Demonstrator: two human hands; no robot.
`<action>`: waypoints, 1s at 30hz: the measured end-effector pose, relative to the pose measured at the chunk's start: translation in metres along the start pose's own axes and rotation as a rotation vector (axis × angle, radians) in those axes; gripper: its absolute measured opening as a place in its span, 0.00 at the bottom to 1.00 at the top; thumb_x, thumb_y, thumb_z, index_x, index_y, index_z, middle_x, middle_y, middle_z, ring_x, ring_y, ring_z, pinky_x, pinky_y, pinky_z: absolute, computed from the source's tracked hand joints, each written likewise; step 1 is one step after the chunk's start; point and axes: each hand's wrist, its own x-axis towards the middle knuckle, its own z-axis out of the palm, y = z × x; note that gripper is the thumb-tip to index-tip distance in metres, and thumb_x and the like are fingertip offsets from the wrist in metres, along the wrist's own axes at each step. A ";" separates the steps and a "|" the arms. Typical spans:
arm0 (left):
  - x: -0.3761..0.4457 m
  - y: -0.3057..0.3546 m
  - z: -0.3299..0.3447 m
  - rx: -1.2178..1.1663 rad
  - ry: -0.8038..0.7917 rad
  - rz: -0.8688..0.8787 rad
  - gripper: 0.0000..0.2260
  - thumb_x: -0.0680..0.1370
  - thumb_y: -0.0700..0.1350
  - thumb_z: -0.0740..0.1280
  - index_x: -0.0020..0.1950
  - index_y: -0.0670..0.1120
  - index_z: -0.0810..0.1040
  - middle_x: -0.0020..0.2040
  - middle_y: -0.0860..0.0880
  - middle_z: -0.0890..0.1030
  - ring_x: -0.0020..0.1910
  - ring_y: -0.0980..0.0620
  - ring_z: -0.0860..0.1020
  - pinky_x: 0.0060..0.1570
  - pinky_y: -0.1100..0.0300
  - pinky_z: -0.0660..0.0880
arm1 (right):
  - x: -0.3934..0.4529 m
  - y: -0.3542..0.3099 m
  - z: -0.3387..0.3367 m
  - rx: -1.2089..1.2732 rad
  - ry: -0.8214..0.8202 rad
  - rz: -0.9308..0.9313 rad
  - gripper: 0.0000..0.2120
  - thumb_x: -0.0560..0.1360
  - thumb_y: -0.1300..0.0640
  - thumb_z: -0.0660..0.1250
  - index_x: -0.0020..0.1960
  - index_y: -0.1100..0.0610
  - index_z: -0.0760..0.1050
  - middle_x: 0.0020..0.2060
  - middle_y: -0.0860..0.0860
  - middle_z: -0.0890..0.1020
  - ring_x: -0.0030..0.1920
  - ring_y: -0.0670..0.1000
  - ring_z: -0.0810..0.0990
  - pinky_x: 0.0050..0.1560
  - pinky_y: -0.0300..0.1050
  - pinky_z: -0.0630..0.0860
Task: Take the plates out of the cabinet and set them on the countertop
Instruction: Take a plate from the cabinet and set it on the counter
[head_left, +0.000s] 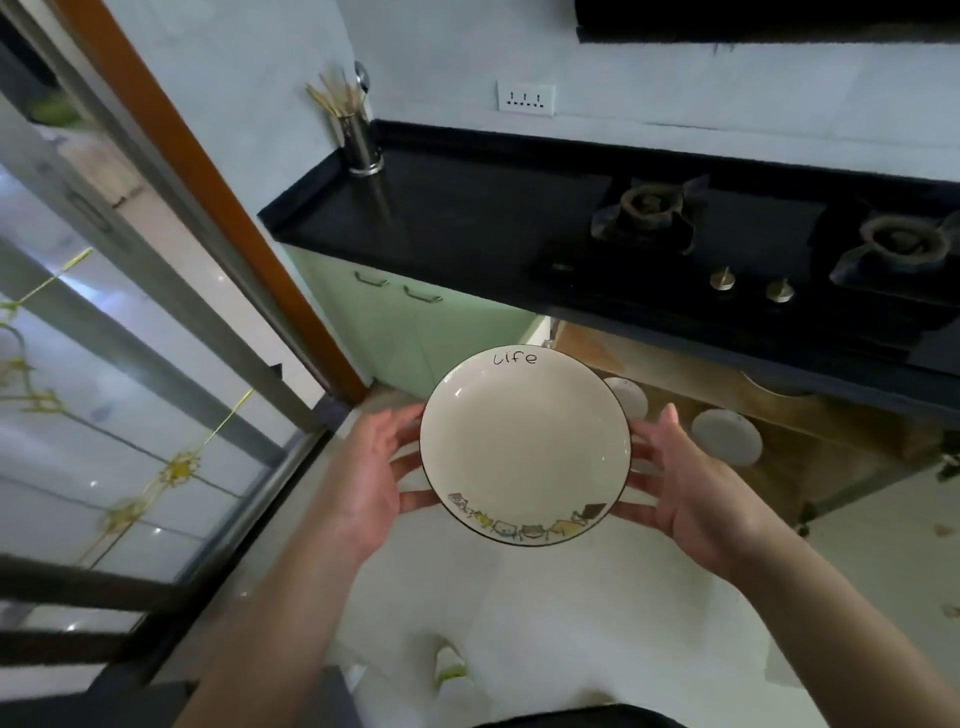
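Cream plate with a dark rim sits at lower centre of the frame, gripped at its edges by both hands, left hand and right hand, below the black desk.

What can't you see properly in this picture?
- Open cabinet, head view: the plate and countertop edge hide much of it.
- Two plates inside: blurred, no pattern readable.
- Left hand and right hand fingers under the plate: hidden.
- Right burner: cut off by the edge.
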 end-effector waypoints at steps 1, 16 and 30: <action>0.002 0.002 -0.009 -0.015 0.011 0.000 0.20 0.80 0.52 0.52 0.60 0.48 0.80 0.53 0.47 0.80 0.49 0.47 0.78 0.37 0.50 0.80 | 0.005 -0.001 0.009 -0.012 0.001 -0.002 0.22 0.74 0.33 0.54 0.53 0.43 0.80 0.50 0.47 0.84 0.47 0.51 0.84 0.39 0.47 0.82; 0.050 0.062 -0.201 -0.061 0.123 0.016 0.23 0.62 0.59 0.65 0.53 0.54 0.85 0.53 0.51 0.84 0.55 0.46 0.80 0.38 0.48 0.81 | 0.099 0.009 0.211 -0.026 -0.069 -0.012 0.26 0.69 0.32 0.59 0.51 0.49 0.83 0.50 0.53 0.84 0.48 0.54 0.85 0.40 0.53 0.82; 0.144 0.111 -0.218 -0.007 0.128 -0.027 0.14 0.76 0.49 0.63 0.57 0.50 0.83 0.56 0.48 0.84 0.56 0.45 0.80 0.42 0.46 0.81 | 0.183 -0.021 0.245 -0.017 -0.083 0.043 0.29 0.69 0.32 0.59 0.58 0.51 0.79 0.50 0.55 0.83 0.44 0.53 0.85 0.40 0.50 0.81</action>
